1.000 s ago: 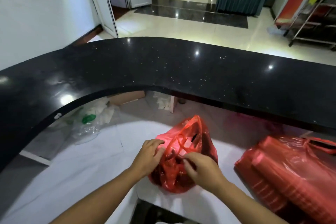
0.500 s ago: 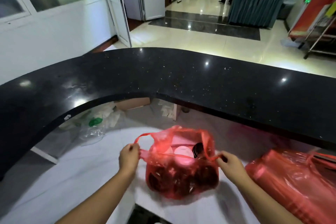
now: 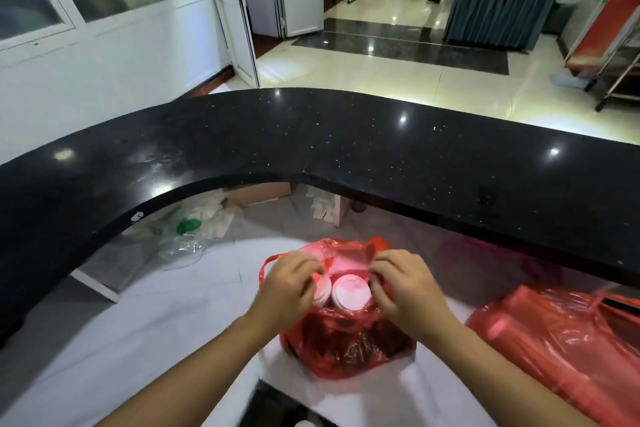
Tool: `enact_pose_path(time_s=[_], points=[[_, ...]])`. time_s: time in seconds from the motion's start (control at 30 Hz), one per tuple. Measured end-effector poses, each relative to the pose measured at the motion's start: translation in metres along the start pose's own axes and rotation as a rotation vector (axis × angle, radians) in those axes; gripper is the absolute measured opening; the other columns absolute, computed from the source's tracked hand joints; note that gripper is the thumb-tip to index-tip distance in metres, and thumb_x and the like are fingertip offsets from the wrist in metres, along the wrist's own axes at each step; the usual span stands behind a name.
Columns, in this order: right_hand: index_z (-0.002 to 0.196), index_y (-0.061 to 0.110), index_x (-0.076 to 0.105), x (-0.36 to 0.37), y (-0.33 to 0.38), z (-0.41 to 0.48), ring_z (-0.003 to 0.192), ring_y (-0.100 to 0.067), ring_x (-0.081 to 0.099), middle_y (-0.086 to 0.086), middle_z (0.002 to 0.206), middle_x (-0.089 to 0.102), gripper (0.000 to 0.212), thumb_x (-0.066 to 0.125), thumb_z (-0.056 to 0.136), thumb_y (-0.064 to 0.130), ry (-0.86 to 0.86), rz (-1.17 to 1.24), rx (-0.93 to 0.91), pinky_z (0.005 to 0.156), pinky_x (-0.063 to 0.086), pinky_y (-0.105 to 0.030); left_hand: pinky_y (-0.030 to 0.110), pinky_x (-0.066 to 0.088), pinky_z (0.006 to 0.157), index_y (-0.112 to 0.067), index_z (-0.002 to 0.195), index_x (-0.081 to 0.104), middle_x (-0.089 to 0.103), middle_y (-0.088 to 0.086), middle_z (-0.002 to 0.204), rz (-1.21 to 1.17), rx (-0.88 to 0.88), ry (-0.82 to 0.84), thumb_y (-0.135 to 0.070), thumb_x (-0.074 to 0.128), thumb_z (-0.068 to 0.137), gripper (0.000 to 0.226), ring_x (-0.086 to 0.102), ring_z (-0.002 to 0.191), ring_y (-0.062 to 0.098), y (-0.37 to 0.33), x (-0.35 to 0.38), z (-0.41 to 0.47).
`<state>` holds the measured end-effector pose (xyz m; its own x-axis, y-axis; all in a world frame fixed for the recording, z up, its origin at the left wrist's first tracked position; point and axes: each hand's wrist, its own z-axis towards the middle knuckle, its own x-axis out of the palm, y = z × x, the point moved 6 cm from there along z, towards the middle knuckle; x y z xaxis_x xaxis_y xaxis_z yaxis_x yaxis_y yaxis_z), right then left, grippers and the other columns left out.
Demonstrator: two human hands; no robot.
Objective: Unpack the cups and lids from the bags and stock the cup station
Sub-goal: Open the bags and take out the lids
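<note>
Large red bag (image 3: pixel 561 340) lies on the white worktop (image 3: pixel 156 322) at our right; neither hand is on it. We cannot read its contents through the film. (A)

Noted. The small red bag (image 3: pixel 346 347) stands in front of us between our forearms, mouth up. (B)

Our left hand (image 3: pixel 287 284) and right hand (image 3: pixel 405 288) each pinch the film at the mouth, fingers curled on it, one on either side. (A)

Just under the rim we see white lids (image 3: pixel 351 289), two side by side, tops up. They are probably the tops of stacks. (B)

Judgement: we should draw the mouth apart and roll it down past the lids before lifting. The film is thin, so we pull evenly, or it may tear or tip the bag. (A)

Agreed. We then take each stack whole, by its sides, so nothing scatters. (B)
</note>
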<state>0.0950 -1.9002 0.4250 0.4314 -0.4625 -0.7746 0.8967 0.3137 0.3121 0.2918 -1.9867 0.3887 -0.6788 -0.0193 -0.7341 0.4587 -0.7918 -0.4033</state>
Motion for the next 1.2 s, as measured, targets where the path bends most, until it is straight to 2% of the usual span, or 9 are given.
enact_pose_path(time_s=[0.17,0.27,0.37,0.57,0.73,0.83,0.97,1.1,1.2], points=[[0.116,0.024,0.067,0.084,-0.009,0.023,0.128,-0.029,0.054,-0.004,0.136,0.059,0.038,0.069,0.082,0.040,0.382,-0.328,-0.132,0.109,0.028,-0.044,0.051,0.020,0.118,-0.023,0.139,0.052,0.043,0.006,0.151,0.482,-0.007,0.753,-0.043,0.049,0.095,0.048,0.035,0.141,0.035,0.014,0.082,-0.001],[0.153,0.026,0.035,0.106,-0.054,0.008,0.154,-0.033,0.012,-0.011,0.167,0.016,0.076,0.064,0.087,0.047,0.796,-0.502,0.086,0.122,-0.002,-0.059,0.062,0.002,0.120,-0.026,0.155,0.030,0.016,0.009,0.165,0.647,-0.134,0.915,-0.057,0.051,0.094,0.071,0.008,0.152,0.038,0.038,0.081,-0.010],[0.161,0.025,0.005,0.103,-0.087,-0.012,0.155,-0.029,-0.006,-0.004,0.169,-0.003,0.095,0.059,0.090,0.057,1.019,-0.531,0.231,0.120,-0.005,-0.061,0.065,-0.002,0.118,-0.021,0.158,0.020,0.008,0.011,0.167,0.706,-0.216,0.940,-0.072,0.050,0.086,0.093,0.001,0.153,0.039,0.060,0.072,-0.014],[0.158,0.026,0.020,0.104,-0.102,-0.040,0.152,-0.022,0.020,0.003,0.167,0.016,0.084,0.047,0.090,0.067,1.066,-0.263,0.463,0.122,0.018,-0.053,0.054,0.020,0.119,-0.025,0.159,0.013,0.020,0.002,0.165,0.469,-0.398,0.960,-0.077,0.050,0.077,0.104,0.017,0.151,0.035,0.093,0.073,-0.030],[0.126,0.028,0.055,0.112,-0.098,-0.050,0.132,-0.025,0.050,-0.001,0.141,0.056,0.059,0.024,0.093,0.066,0.893,-0.125,0.533,0.103,0.044,-0.042,0.032,0.048,0.097,-0.026,0.148,0.043,0.061,0.006,0.136,-0.028,-0.560,0.748,-0.041,0.047,0.093,0.058,0.059,0.118,0.026,0.102,0.072,-0.043],[0.105,0.024,0.054,0.108,-0.092,-0.042,0.108,-0.028,0.060,-0.002,0.111,0.065,0.034,0.036,0.098,0.053,0.649,-0.242,0.442,0.093,0.043,-0.041,0.028,0.049,0.094,-0.030,0.141,0.055,0.070,0.002,0.125,-0.155,-0.657,0.654,-0.032,0.050,0.084,0.058,0.065,0.109,0.021,0.107,0.068,-0.054],[0.109,0.018,0.062,0.114,-0.058,-0.023,0.120,-0.031,0.056,-0.007,0.130,0.058,0.032,0.049,0.095,0.044,0.341,-0.305,0.068,0.103,0.042,-0.044,0.016,0.043,0.095,-0.033,0.137,0.060,0.070,-0.005,0.126,-0.210,-0.724,0.566,-0.007,0.054,0.084,0.060,0.065,0.113,0.013,0.120,0.070,-0.066],[0.146,0.028,0.045,0.148,-0.044,-0.005,0.152,-0.021,0.023,0.001,0.164,0.027,0.058,0.028,0.099,0.059,0.578,-0.271,0.057,0.123,0.018,-0.048,0.027,0.047,0.102,-0.037,0.149,0.043,0.061,-0.006,0.139,-0.094,-0.507,0.638,-0.013,0.048,0.087,0.067,0.059,0.122,0.018,0.126,0.080,-0.076],[0.157,0.030,0.026,0.181,-0.062,-0.010,0.154,-0.017,0.013,0.007,0.167,0.017,0.076,-0.001,0.092,0.060,0.885,-0.269,0.189,0.123,0.008,-0.049,0.039,0.056,0.080,-0.033,0.146,0.049,0.066,-0.003,0.129,0.164,-0.334,0.665,-0.016,0.054,0.080,0.068,0.061,0.105,0.030,0.141,0.088,-0.087]])
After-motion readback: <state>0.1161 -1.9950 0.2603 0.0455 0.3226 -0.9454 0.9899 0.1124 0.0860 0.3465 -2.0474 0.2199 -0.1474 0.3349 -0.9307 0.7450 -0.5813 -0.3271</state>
